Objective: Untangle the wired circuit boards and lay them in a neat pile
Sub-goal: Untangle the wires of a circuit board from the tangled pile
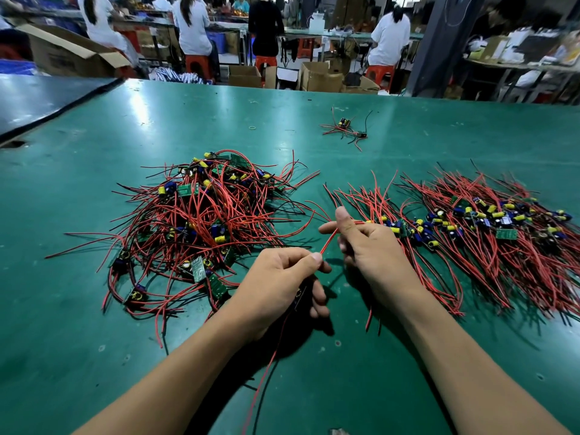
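While left hand [282,279] and right hand [368,243] pinch 1 thin red wire [328,241] between the tangled heap of wired green boards [201,221] and the combed pile [489,237], tugging could tear a solder joint.

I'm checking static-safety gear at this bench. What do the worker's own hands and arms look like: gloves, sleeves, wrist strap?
The left hand and right hand are bare: no gloves, no rings. The left forearm and right forearm are bare too, with no sleeve, watch or wrist strap in view. The visible thumbnails are short and unpainted.
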### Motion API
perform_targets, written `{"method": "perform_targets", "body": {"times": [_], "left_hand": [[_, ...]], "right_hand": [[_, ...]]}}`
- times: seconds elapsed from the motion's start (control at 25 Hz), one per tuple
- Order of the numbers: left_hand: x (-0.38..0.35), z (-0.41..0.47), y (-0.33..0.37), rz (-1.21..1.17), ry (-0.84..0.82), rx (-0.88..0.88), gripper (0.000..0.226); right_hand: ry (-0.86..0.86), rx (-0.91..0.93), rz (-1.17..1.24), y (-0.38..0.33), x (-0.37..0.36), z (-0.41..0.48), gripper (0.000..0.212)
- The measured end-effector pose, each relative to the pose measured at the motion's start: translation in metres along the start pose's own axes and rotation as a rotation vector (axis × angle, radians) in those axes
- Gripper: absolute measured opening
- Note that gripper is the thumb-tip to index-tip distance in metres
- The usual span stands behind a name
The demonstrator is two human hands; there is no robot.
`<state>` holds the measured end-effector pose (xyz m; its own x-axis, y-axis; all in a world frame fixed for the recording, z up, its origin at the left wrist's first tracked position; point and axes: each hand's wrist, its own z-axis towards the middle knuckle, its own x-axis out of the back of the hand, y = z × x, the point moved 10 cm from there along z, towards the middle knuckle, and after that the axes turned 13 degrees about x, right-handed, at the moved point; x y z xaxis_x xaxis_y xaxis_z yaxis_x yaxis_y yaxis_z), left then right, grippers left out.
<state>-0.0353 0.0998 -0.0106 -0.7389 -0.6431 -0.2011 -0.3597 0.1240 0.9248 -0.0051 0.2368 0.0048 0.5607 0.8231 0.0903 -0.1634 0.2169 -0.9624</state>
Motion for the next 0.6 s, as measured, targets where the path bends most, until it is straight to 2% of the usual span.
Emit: {"method": "perform_targets", "body": {"times": [0.16, 0.24, 0.44, 0.6], "left_hand": [[0.002, 0.002, 0.002, -0.050, 0.012, -0.006, 0.016], [0.003, 0.002, 0.002, -0.059, 0.018, -0.011, 0.017], [0.006, 0.002, 0.003, -0.042, 0.057, -0.041, 0.016], [0.005, 0.001, 0.002, -0.023, 0.041, -0.034, 0.016]], "right_hand": [[-0.249, -0.169, 0.309, 0.008, -0.041, -0.018, 0.040], [-0.291, -0.217, 0.398, 0.011, -0.052, -0.025, 0.036], [-0.168, -0.222, 0.309, 0.015, -0.038, -0.019, 0.025], [-0.055, -0.097, 0.054, 0.012, -0.014, -0.008, 0.020]]}}
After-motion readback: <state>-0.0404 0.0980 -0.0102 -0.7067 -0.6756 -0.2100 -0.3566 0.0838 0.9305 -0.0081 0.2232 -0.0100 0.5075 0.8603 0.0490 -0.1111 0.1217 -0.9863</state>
